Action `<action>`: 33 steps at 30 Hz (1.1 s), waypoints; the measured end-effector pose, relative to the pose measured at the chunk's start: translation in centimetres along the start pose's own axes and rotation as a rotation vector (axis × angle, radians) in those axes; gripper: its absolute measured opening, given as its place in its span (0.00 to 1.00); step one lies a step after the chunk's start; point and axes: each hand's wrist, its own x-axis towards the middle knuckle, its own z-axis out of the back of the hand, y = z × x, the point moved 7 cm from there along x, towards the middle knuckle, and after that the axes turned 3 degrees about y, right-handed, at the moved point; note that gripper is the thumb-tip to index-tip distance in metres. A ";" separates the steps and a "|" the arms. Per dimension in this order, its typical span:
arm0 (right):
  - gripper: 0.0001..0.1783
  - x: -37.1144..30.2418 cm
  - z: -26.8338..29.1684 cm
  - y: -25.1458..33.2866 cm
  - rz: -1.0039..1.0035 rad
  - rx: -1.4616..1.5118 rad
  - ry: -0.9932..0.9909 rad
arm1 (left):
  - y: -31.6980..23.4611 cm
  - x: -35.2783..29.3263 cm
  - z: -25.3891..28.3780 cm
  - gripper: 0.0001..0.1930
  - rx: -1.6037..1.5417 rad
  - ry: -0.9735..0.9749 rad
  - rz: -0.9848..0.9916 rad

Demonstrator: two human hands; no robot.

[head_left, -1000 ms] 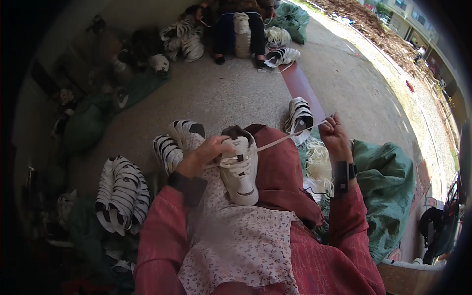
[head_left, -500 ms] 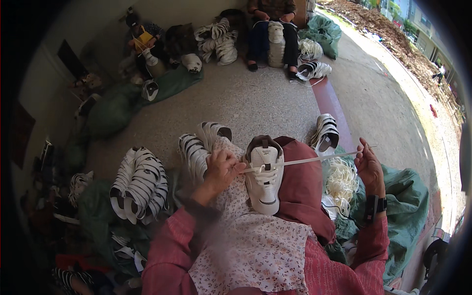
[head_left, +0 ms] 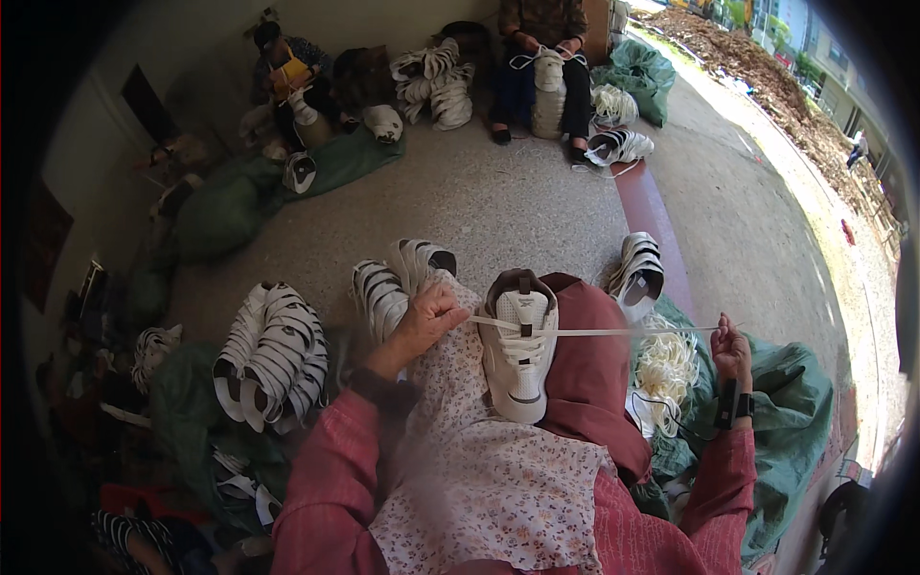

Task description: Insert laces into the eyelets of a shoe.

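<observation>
A white sneaker (head_left: 518, 379) with a dark collar rests upright on my lap, its toe toward me. Across its upper eyelets runs a flat white shoelace (head_left: 632, 333), drawn straight out to both sides. On the left, my left hand (head_left: 431, 318) is closed at the lace's short side, with the fingers pinched together. Far to the right, my right hand (head_left: 732, 351) pinches the long side near its end. A floral apron (head_left: 498, 479) covers my lap, partly under the shoe.
Nested white shoe uppers (head_left: 273, 355) stand at left, with another stack (head_left: 380, 297) beyond my left hand and one (head_left: 637, 273) at front right. Loose laces (head_left: 666, 369) lie on a green sack (head_left: 786, 402). Two people (head_left: 541, 38) (head_left: 292, 77) sit working farther off.
My right hand has moved down and its fingers have closed more tightly. The lace now runs nearly level instead of slanting up to the right. Across the room, the seated person's hands have spread a lace.
</observation>
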 end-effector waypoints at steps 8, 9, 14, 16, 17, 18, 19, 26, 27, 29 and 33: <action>0.18 -7.3 -12.4 -9.5 0.435 -1.419 0.241 | -11.6 0.3 -0.9 0.10 0.406 -0.085 -0.343; 0.16 -9.0 -15.3 -11.1 0.491 -1.504 0.379 | -12.4 0.8 -1.9 0.08 0.372 -0.041 -0.374; 0.10 -16.5 -26.3 -19.4 0.936 -1.805 0.824 | -11.9 2.4 -4.3 0.06 0.423 -0.010 -0.373; 0.16 -17.7 -28.1 -21.9 0.925 -1.796 1.004 | -11.6 2.2 -4.3 0.07 0.470 -0.035 -0.300; 0.17 -18.1 -28.3 -23.5 0.943 -1.771 0.979 | -11.5 2.1 -4.5 0.07 0.499 -0.040 -0.295; 0.14 -18.0 -28.9 -23.9 0.872 -1.767 0.946 | -11.3 2.0 -4.6 0.07 0.537 -0.048 -0.274; 0.15 -18.0 -29.4 -24.2 0.817 -1.754 0.922 | -11.3 2.0 -4.9 0.07 0.524 -0.046 -0.303; 0.16 -18.2 -29.6 -24.8 0.801 -1.768 1.052 | -7.2 2.9 -5.6 0.05 0.457 0.060 -0.165; 0.16 -18.3 -29.7 -24.8 0.801 -1.765 1.066 | -6.7 2.8 -5.8 0.06 0.459 0.090 -0.171; 0.17 -18.9 -30.2 -24.3 0.799 -1.728 1.100 | -6.1 2.9 -5.7 0.06 0.446 0.090 -0.201; 0.17 -19.5 -30.9 -24.1 0.797 -1.982 1.097 | -4.8 3.0 -5.6 0.08 0.408 0.120 -0.202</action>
